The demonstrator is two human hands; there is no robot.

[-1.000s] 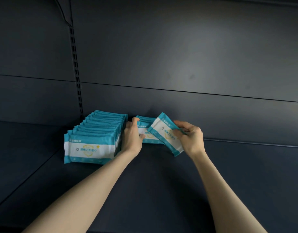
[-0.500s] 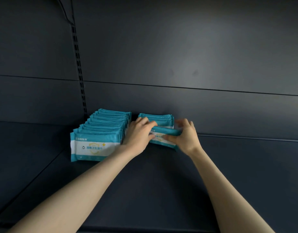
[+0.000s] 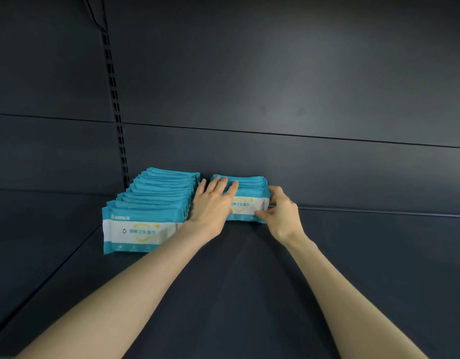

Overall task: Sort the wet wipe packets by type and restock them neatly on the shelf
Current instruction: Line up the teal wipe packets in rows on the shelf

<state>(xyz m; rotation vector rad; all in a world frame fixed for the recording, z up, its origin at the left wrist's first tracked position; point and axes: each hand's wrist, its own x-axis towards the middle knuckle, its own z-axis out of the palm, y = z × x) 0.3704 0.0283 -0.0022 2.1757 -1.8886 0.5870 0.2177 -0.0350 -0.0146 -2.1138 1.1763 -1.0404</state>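
A long row of teal-and-white wet wipe packets (image 3: 148, 211) stands upright on the dark shelf (image 3: 249, 294), running from the back wall toward the front. Right of it is a short second row of the same packets (image 3: 247, 187) against the back wall. Its front packet (image 3: 245, 207) stands upright facing me. My left hand (image 3: 213, 203) lies with straight fingers over the top left of this short row. My right hand (image 3: 280, 213) pinches the front packet's right edge between thumb and fingers.
A slotted upright post (image 3: 117, 120) runs up the back wall behind the long row. A seam divides this shelf from the neighbouring shelf (image 3: 37, 229) on the left. Bare shelf surface lies to the right of the short row.
The packet my right hand held tilted has been set upright at the front of the short row. My left hand has shifted from beside the row onto its top.
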